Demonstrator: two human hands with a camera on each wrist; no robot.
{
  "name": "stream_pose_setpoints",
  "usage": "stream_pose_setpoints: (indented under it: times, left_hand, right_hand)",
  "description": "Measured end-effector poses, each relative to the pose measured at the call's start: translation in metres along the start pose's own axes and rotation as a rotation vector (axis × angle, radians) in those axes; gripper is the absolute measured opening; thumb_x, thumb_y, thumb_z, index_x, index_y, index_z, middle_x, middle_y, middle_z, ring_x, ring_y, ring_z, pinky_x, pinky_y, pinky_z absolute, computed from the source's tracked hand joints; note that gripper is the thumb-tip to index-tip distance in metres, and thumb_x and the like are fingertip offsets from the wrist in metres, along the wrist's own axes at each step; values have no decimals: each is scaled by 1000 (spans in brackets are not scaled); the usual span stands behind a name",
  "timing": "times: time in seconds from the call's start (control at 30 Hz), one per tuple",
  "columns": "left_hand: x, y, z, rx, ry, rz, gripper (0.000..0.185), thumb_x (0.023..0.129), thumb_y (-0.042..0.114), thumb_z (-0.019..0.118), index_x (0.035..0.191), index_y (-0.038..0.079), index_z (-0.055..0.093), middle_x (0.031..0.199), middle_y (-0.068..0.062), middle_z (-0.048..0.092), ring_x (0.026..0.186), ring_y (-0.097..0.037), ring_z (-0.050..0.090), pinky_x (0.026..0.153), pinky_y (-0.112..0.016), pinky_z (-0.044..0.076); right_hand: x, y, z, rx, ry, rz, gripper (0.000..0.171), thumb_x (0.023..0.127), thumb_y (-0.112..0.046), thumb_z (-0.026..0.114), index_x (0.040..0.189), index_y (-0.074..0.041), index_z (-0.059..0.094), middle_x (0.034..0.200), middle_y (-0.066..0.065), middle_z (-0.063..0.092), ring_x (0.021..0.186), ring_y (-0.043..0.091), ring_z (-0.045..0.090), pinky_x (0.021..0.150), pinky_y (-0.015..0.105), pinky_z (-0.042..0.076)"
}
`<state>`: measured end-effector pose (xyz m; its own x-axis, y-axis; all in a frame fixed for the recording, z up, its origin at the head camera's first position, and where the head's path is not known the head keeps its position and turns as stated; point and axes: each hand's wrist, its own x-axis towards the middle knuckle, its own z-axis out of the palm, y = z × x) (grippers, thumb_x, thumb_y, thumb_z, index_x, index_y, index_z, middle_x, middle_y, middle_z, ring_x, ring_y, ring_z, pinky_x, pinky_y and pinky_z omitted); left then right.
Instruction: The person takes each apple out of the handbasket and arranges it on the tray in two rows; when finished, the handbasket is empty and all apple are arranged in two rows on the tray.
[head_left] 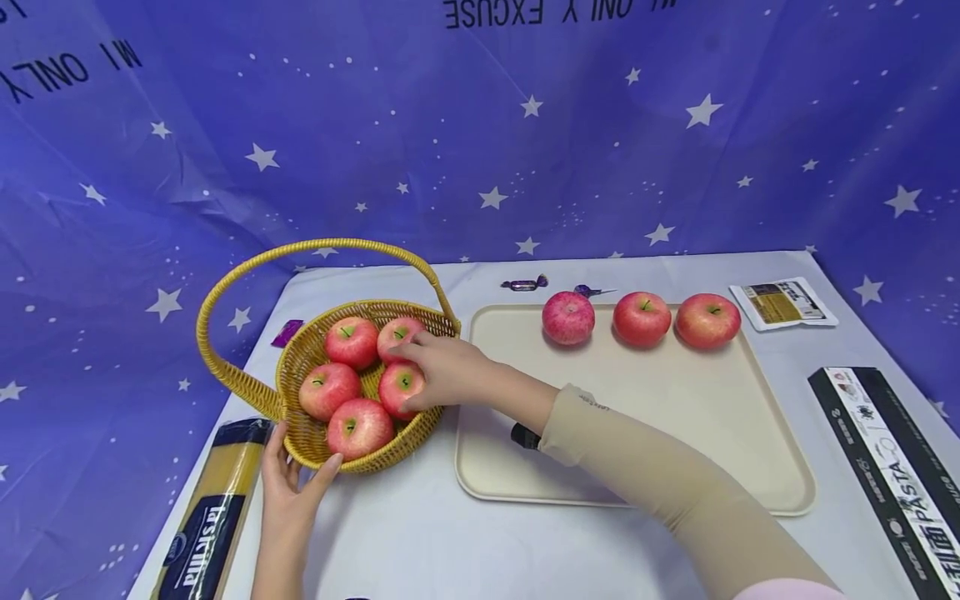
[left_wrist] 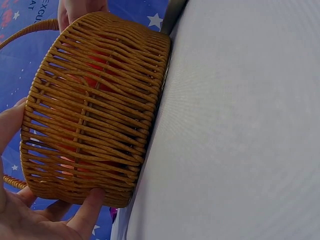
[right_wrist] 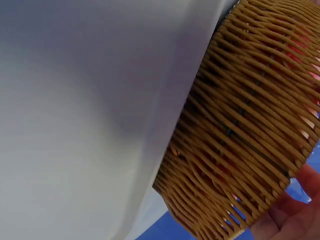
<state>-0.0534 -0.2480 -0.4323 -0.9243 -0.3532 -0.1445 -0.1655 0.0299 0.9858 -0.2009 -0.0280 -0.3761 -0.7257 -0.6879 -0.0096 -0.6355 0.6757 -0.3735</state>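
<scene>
A yellow wicker basket (head_left: 408, 446) with a tall handle stands on the left of the table, holding several red apples (head_left: 360, 429). My left hand (head_left: 291, 492) grips its near left rim, thumb at the top edge and fingers against the outer side; in the left wrist view fingers (left_wrist: 90, 212) touch the weave. My right hand (head_left: 453, 373) reaches over the basket's right rim and grips an apple (head_left: 399, 383) inside, with its fingertips partly round the fruit. In the right wrist view the basket wall (right_wrist: 240, 120) hides that grip.
Three apples (head_left: 642, 319) sit along the back of a beige tray (head_left: 637, 417). Around it lie wrapped candy (head_left: 525, 284), a lollipop (head_left: 592, 292), a white pouch (head_left: 783, 303) and a black pasta box (head_left: 892, 475). A spaghetti pack (head_left: 213, 508) and purple wrapper (head_left: 287, 332) flank the basket.
</scene>
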Motion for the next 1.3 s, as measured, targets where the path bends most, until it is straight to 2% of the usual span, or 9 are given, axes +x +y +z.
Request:
stream_pose_setpoints:
  times: [0.13, 0.23, 0.33, 0.53, 0.63, 0.77, 0.93, 1.13, 1.3]
  left_hand:
    - [0, 1, -1, 5, 3, -8, 93, 89, 3, 67, 155, 25, 5, 161, -3, 2, 145, -24, 7, 107, -20, 32]
    - [-1, 1, -1, 7, -2, -5, 93, 90, 4, 67, 155, 26, 5, 161, -3, 2, 145, -24, 7, 108, -21, 30]
    - [-1, 1, -1, 3, -2, 0, 92, 90, 3, 67, 155, 26, 7, 161, -3, 3, 145, -24, 8, 109, -20, 28]
    - [-1, 1, 0, 8, 2, -1, 91, 90, 3, 67, 155, 25, 7, 161, -4, 4, 144, -24, 9, 110, -20, 26]
    - [0, 1, 1, 14, 1, -8, 92, 90, 4, 67, 155, 25, 6, 161, -4, 3, 145, -25, 8, 110, -21, 26]
    - [-1, 0, 1, 2, -1, -8, 91, 90, 5, 67, 155, 27, 7, 160, -5, 3, 144, -23, 9, 110, -20, 26]
    - [-2, 0, 1, -14, 2, -7, 90, 90, 4, 67, 154, 27, 9, 159, -6, 5, 143, -22, 12, 109, -19, 27]
    - [-2, 0, 0, -10, 1, 3, 91, 90, 3, 67, 155, 28, 9, 160, -5, 4, 144, -24, 10, 111, -22, 24]
    - [0, 0, 0, -16, -8, 7, 91, 89, 0, 66, 155, 27, 9, 160, -5, 6, 143, -23, 12, 109, -21, 29]
  right_hand:
    - [3, -5, 0, -52, -34, 28, 79, 74, -60, 73, 141, -24, 50, 132, 3, 49, 106, 18, 59, 81, 34, 52]
    - [5, -10, -1, -97, -66, 48, 83, 73, -63, 72, 140, -21, 50, 134, 5, 50, 106, 21, 59, 82, 37, 52]
    - [7, -14, -1, -132, -95, 65, 84, 72, -65, 72, 138, -18, 51, 128, 6, 54, 101, 23, 61, 80, 37, 53]
    - [9, -15, 3, -128, -70, 73, 75, 71, -58, 74, 130, -15, 54, 114, 4, 55, 87, 20, 60, 72, 34, 52]
    - [8, -12, 5, -82, -26, 68, 74, 70, -52, 73, 130, -13, 55, 116, 6, 54, 92, 19, 59, 75, 33, 52]
    - [3, -10, 2, 63, 42, 61, 74, 68, -48, 74, 131, -15, 54, 128, 7, 50, 99, 16, 58, 82, 30, 51]
    - [-10, -9, -21, 236, 121, 30, 70, 68, -45, 78, 129, -20, 54, 120, 0, 50, 94, 11, 55, 81, 26, 50]
    - [-32, 2, -60, 277, 150, 42, 79, 68, -45, 79, 136, -18, 50, 118, -2, 50, 92, 10, 56, 77, 25, 51]
    - [-49, 32, -78, 290, 171, 120, 80, 68, -44, 79, 136, -16, 50, 120, 0, 51, 94, 13, 57, 77, 31, 53]
